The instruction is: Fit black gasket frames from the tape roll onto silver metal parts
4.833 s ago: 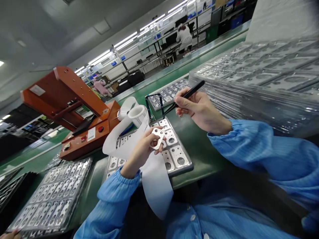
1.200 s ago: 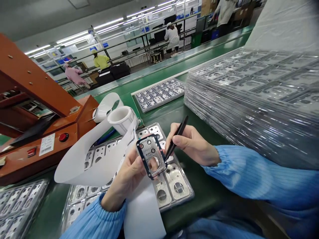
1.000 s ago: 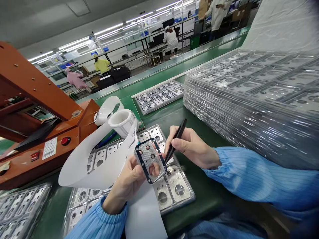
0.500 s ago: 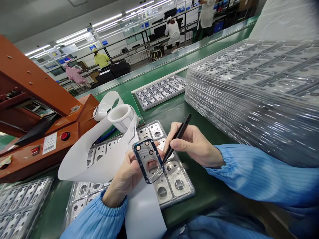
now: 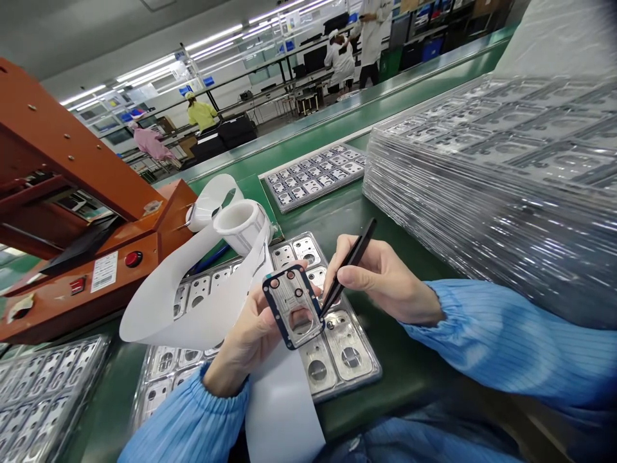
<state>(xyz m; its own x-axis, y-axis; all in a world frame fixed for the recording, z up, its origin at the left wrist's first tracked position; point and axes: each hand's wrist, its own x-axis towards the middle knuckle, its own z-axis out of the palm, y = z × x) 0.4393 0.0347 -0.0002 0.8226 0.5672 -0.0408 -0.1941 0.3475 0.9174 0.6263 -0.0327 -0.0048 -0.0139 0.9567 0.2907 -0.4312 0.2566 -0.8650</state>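
Note:
My left hand (image 5: 253, 331) grips a small rectangular metal plate (image 5: 299, 299) with a dark border, several small holes and one large round opening. Closed around black tweezers (image 5: 351, 260), my right hand (image 5: 383, 280) brings their tips to the plate's right edge. Whether the tips pinch the border there I cannot tell. Beneath both hands lies a clear tray (image 5: 371, 376) of similar silver plates. A white strip (image 5: 284, 405) runs under my left hand from a roll of white backing (image 5: 241, 222) behind it.
An orange machine (image 5: 139, 225) with a red button stands at left. Tall stacked clear trays (image 5: 482, 193) rise at right. Another filled tray (image 5: 315, 177) lies farther back, and one more (image 5: 48, 392) at lower left. People work at distant benches.
The plate's dark border now lies flatter along its lower right edge, where it stuck out before. The tweezer tips stay at that edge. The whole view has shifted slightly.

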